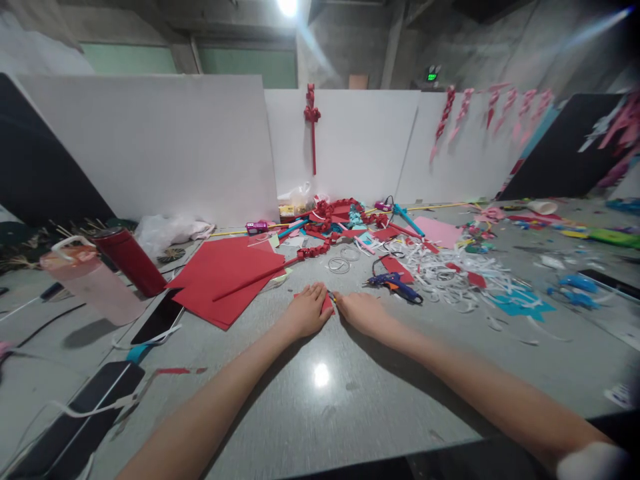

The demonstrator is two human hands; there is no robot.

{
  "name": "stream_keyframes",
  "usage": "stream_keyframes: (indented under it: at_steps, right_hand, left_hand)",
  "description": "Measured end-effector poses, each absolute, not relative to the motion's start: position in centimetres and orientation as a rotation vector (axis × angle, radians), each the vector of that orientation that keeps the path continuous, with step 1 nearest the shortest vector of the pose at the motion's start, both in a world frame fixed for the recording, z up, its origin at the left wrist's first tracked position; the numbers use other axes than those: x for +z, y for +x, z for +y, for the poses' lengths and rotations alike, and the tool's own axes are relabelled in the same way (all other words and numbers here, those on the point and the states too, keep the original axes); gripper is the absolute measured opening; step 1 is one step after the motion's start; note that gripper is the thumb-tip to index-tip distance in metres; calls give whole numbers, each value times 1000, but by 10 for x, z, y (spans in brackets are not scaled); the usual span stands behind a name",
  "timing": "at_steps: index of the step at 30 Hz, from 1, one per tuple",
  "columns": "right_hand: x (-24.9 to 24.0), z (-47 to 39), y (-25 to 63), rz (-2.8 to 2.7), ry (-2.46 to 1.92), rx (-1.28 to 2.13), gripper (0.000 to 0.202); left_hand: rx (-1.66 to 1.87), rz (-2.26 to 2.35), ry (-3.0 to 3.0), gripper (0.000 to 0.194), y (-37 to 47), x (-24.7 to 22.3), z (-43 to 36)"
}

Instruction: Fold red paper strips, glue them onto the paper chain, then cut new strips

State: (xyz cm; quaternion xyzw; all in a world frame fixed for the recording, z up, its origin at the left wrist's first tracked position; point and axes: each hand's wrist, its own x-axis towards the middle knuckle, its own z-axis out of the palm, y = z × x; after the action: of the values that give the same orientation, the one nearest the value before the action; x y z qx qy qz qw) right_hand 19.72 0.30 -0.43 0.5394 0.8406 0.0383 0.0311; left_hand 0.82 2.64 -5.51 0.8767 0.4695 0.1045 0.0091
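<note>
My left hand lies flat on a small piece of red paper, pressing it to the table, and covers most of it. My right hand is closed around a thin pen-like tool with a dark tip and a bit of yellow. That tip meets the red paper close to my left fingertips; its exact kind is too small to make out. To the right of my right hand lies a blue glue gun. Large red paper sheets are spread to the left.
White paper strips pile up at the right around a turquoise paper piece. Behind are red curled paper chains and wire rings. A pink bottle and red flask stand left, near a phone.
</note>
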Motion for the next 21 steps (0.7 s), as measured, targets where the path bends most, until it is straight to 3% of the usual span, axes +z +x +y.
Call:
stream_keyframes:
  at_steps: [21]
  right_hand:
    - [-9, -13, 190, 2535, 1767, 82, 40]
  left_hand:
    - [326, 1480, 2756, 63, 9, -58, 26]
